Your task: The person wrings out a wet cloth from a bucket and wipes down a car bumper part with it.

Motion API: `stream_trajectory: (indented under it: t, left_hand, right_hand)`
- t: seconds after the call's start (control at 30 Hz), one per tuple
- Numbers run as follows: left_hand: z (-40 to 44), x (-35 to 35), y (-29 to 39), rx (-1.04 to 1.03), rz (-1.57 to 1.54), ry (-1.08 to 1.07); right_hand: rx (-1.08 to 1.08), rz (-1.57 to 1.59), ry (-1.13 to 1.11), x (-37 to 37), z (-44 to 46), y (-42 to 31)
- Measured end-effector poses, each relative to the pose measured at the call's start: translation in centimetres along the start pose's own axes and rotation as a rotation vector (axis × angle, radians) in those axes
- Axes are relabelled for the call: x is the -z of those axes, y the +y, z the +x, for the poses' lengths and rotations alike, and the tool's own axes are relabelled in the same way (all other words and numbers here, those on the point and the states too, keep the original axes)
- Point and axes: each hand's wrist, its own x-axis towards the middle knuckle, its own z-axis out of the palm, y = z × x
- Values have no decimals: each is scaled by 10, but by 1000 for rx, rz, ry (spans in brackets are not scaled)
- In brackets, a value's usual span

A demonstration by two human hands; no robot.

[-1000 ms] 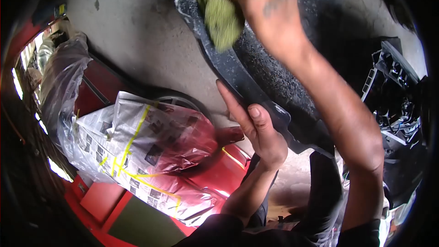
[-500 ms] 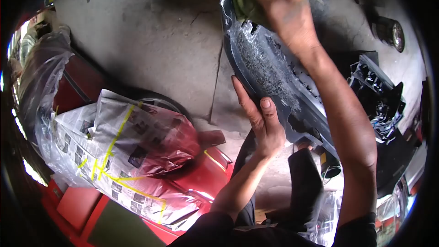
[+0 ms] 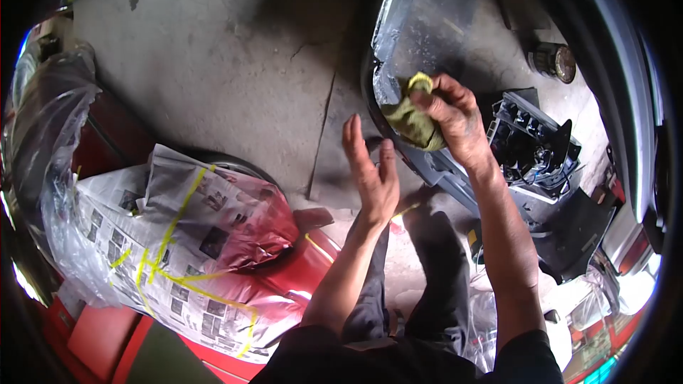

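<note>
My right hand (image 3: pixel 459 121) pinches a crumpled green cloth (image 3: pixel 416 122) with a yellow edge, held against the dark panel. That long, curved panel (image 3: pixel 390 43) has a whitish, scuffed edge and runs from the top centre down toward my legs. Just left of it, my left hand (image 3: pixel 372 178) is raised with its thumb and fingers apart and nothing in it. A narrow gap seems to lie between this hand and the panel.
Newspaper with yellow tape (image 3: pixel 192 220) covers part of a red car body (image 3: pixel 302 270) at left, beside clear plastic sheeting (image 3: pixel 53 142). Black parts with wiring (image 3: pixel 530 146) lie at right, below a round can-like object (image 3: pixel 553 62). A long grey curved piece (image 3: pixel 622 85) stands far right.
The cloth and my right hand have come down along the panel's edge. The panel has turned and shifted right relative to the view. My left hand has moved off it, fingers apart.
</note>
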Motion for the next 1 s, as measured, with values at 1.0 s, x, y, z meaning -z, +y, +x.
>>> stream_trajectory:
  t: [1.0]
  left_hand:
    - [174, -37, -15, -168, -45, -297]
  right_hand:
    - [336, -398, 288, -8, 177, -3]
